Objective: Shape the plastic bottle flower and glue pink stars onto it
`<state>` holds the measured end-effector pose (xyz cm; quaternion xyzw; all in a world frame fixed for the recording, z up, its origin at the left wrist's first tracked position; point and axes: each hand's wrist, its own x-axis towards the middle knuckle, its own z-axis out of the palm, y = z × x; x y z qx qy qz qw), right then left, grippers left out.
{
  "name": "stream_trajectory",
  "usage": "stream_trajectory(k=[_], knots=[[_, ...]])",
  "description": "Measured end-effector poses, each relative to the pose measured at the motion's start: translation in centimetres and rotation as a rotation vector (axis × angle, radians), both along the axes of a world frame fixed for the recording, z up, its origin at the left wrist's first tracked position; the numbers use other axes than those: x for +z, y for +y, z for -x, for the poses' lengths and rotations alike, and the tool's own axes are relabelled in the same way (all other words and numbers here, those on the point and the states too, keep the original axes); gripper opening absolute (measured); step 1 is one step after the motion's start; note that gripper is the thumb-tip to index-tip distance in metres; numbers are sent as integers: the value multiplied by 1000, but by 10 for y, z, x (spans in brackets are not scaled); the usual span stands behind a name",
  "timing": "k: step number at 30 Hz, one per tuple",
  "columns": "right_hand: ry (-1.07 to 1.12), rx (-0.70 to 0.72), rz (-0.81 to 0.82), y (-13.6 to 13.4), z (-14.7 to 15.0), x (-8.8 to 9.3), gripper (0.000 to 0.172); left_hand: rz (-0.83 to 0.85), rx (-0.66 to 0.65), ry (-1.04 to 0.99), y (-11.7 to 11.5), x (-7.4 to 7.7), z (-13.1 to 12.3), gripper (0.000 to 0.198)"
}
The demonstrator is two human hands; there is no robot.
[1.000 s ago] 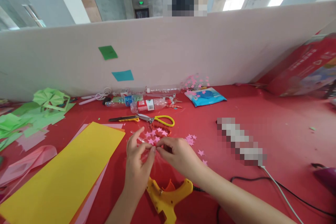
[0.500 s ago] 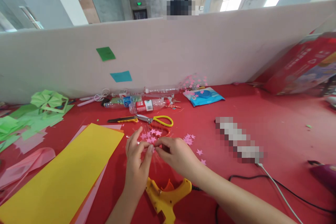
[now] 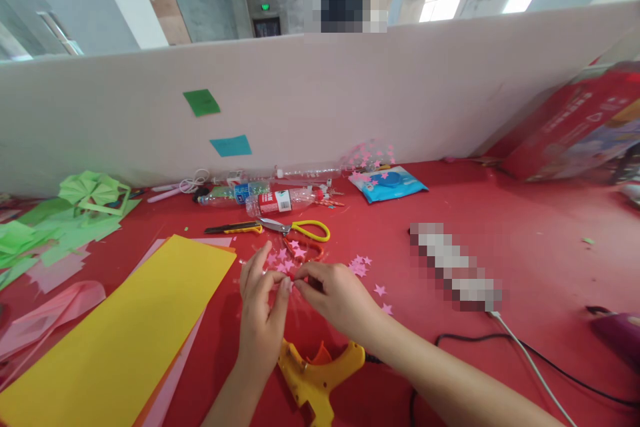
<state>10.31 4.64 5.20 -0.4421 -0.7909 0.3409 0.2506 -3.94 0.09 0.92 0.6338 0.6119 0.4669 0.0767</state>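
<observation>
Close together at the middle of the table, my left hand [image 3: 263, 300] and my right hand [image 3: 333, 290] pinch thumb against forefinger at nearly one spot. Between and beyond the fingertips is a clear plastic piece dotted with pink paper stars [image 3: 285, 260]; its outline is hard to make out against the red table. Loose pink stars [image 3: 359, 265] lie just right of my right hand. Below my hands rests a yellow glue gun [image 3: 320, 377] with an orange trigger. Scissors [image 3: 310, 231] with yellow and red handles and a box cutter [image 3: 235, 229] lie beyond.
Yellow paper sheets [image 3: 120, 333] and green paper scraps [image 3: 75, 233] cover the left. Plastic bottles [image 3: 283, 200], a star-covered clear plastic piece [image 3: 370, 157] and a blue wipes pack [image 3: 393, 183] line the white partition [image 3: 320, 93]. Cables [image 3: 530, 353] run at right.
The stars beyond my fingertips have shifted slightly, as the clear plastic turns a little. Both hands stay almost in place.
</observation>
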Motion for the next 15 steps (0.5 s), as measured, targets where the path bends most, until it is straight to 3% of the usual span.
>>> stream_trajectory(k=[15], knots=[[11,-1,19,-1,1,-3,9,-4,-11,72,-1,3,-2,17]])
